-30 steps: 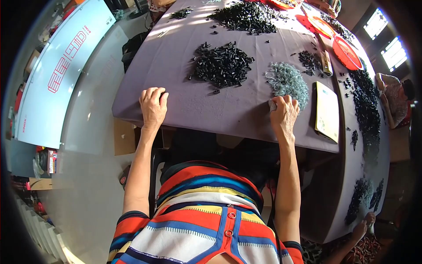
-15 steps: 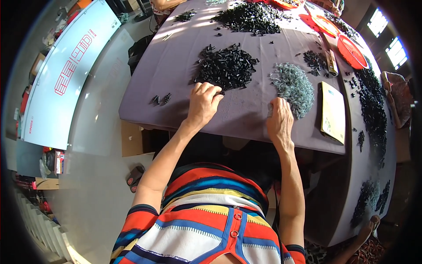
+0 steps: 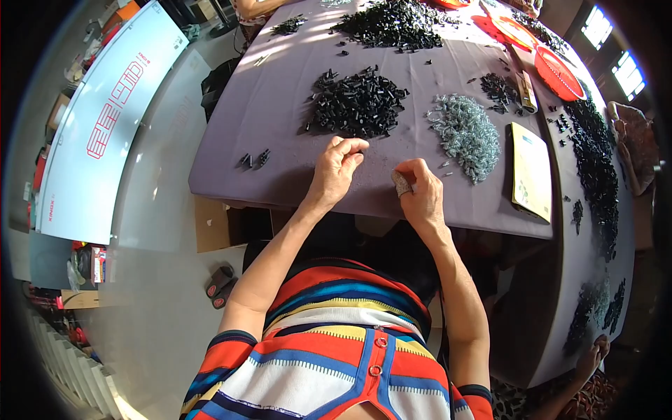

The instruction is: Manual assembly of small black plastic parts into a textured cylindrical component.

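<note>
Left hand (image 3: pixel 332 171) just short of the near edge of the black pile (image 3: pixel 360 101), thumb and forefinger drawn almost together, other fingers bent in. Right hand (image 3: pixel 423 196) a short gap away, over the near part of the table (image 3: pixel 238 126), fingers curled toward the thumb, with a grey-brown finger wrap (image 3: pixel 401 183) around one digit. With parts so tiny, no telling from this view whether either pinch has a piece in it.

Judging by the facing fingertips, probably midway through close two-handed handling of single small pieces. Calls next for a steady meeting of both sets of fingertips, with fine aim rather than force.

Farthest left on the cloth, well apart from the rest, a few black pieces (image 3: pixel 255 159) in two small clusters. Then, in the middle, the black pile: short, tube-like, glossy, jumbled at all angles, ragged at the rim. Right of that, beyond the right hand, the clear pile (image 3: pixel 465 140): translucent, pale grey-blue, glinting, with a few strays by its near left edge. Farther right, just beside the clear pile, a pale yellow booklet (image 3: pixel 530 171), lying flat.
</note>
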Action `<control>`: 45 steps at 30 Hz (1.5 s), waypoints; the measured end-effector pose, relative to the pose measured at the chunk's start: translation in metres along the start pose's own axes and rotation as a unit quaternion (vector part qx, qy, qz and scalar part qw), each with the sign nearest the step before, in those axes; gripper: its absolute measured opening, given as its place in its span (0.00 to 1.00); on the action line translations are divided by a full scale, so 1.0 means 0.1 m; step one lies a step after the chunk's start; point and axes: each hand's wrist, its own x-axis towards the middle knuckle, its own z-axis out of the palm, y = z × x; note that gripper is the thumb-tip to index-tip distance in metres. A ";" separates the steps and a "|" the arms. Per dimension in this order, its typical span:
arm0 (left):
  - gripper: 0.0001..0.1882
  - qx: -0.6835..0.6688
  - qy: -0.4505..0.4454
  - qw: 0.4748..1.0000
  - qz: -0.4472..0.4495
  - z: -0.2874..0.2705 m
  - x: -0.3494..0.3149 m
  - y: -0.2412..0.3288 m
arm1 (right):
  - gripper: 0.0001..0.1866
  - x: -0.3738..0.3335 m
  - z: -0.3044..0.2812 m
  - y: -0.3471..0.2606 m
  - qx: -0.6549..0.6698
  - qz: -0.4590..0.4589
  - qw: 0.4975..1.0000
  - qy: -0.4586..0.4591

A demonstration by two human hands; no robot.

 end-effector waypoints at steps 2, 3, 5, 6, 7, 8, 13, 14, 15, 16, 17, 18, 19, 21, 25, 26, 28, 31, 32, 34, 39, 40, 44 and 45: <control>0.06 -0.012 -0.011 1.000 0.009 0.00 -0.05 0.03 | 0.10 0.00 0.00 -0.04 0.027 0.024 0.999 0.016; 0.05 -0.073 -0.026 0.995 -0.066 -0.01 -0.08 0.07 | 0.10 -0.01 0.01 -0.05 0.027 0.025 0.999 0.015; 0.04 -0.133 -0.041 0.980 -0.140 0.00 -0.10 0.07 | 0.11 -0.02 0.02 -0.08 0.062 0.029 0.997 0.021; 0.05 -0.221 -0.038 0.961 -0.163 0.01 -0.12 0.04 | 0.11 -0.03 0.03 -0.09 0.061 0.029 0.997 0.020; 0.05 -0.308 -0.035 0.933 -0.186 0.01 -0.12 0.06 | 0.11 -0.03 0.05 -0.11 0.075 0.019 0.997 0.024; 0.05 -0.308 -0.035 0.932 -0.187 0.02 -0.13 0.09 | 0.11 -0.04 0.06 -0.12 0.088 0.009 0.996 0.028; 0.08 -0.492 -0.033 0.816 -0.302 0.09 -0.21 0.18 | 0.12 -0.07 0.07 -0.25 0.081 -0.014 0.997 0.007; 0.08 -0.499 -0.033 0.811 -0.305 0.11 -0.22 0.18 | 0.12 -0.08 0.07 -0.27 0.081 -0.019 0.997 0.002; 0.08 -0.499 -0.032 0.811 -0.305 0.12 -0.23 0.19 | 0.12 -0.08 0.07 -0.27 0.081 -0.019 0.997 0.002; 0.07 -0.492 -0.031 0.813 -0.310 0.13 -0.24 0.22 | 0.13 -0.08 0.07 -0.26 0.073 -0.018 0.997 -0.001; 0.07 -0.486 -0.031 0.815 -0.314 0.14 -0.24 0.24 | 0.13 -0.08 0.07 -0.26 0.065 -0.017 0.998 -0.004; 0.07 -0.487 -0.031 0.815 -0.314 0.16 -0.25 0.24 | 0.13 -0.08 0.07 -0.26 0.064 -0.017 0.998 -0.005; 0.07 -0.479 -0.030 0.821 -0.309 0.16 -0.26 0.23 | 0.13 -0.08 0.07 -0.27 0.058 -0.022 0.998 -0.002; 0.06 -0.472 -0.029 0.828 -0.302 0.16 -0.28 0.23 | 0.13 -0.08 0.07 -0.27 0.052 -0.028 0.998 0.000; 0.04 -0.442 -0.020 0.845 -0.301 0.16 -0.30 0.21 | 0.13 -0.08 0.08 -0.24 0.056 -0.021 0.998 0.006; 0.03 -0.446 -0.025 0.843 -0.300 0.15 -0.31 0.20 | 0.13 -0.08 0.08 -0.23 0.053 -0.019 0.998 0.006; 0.03 -0.470 -0.031 0.826 -0.310 0.11 -0.30 0.18 | 0.12 -0.06 0.07 -0.22 0.043 -0.010 0.999 -0.008; 0.01 -0.511 -0.025 0.788 -0.342 0.04 -0.30 0.20 | 0.12 -0.03 0.09 -0.19 0.030 0.000 0.999 -0.028; 0.01 -0.528 -0.013 0.768 -0.363 0.01 -0.30 0.20 | 0.12 -0.01 0.10 -0.18 0.028 0.001 0.999 -0.034; 0.01 -0.564 -0.016 0.740 -0.366 -0.06 -0.30 0.11 | 0.12 0.06 0.09 -0.15 0.019 -0.011 0.999 -0.041; 0.02 -0.635 -0.005 0.672 -0.382 -0.13 -0.28 0.03 | 0.09 0.30 0.12 0.05 -0.105 -0.011 0.994 -0.033; 0.02 -0.635 -0.001 0.672 -0.380 -0.14 -0.30 0.02 | 0.09 0.37 0.18 0.11 -0.103 -0.014 0.994 -0.036; 0.02 -0.631 0.010 0.672 -0.387 -0.10 -0.29 0.04 | 0.11 0.59 0.29 0.30 -0.156 -0.031 0.987 0.002; 0.02 -0.628 0.013 0.674 -0.388 -0.09 -0.29 0.05 | 0.11 0.62 0.32 0.33 -0.178 -0.041 0.983 0.008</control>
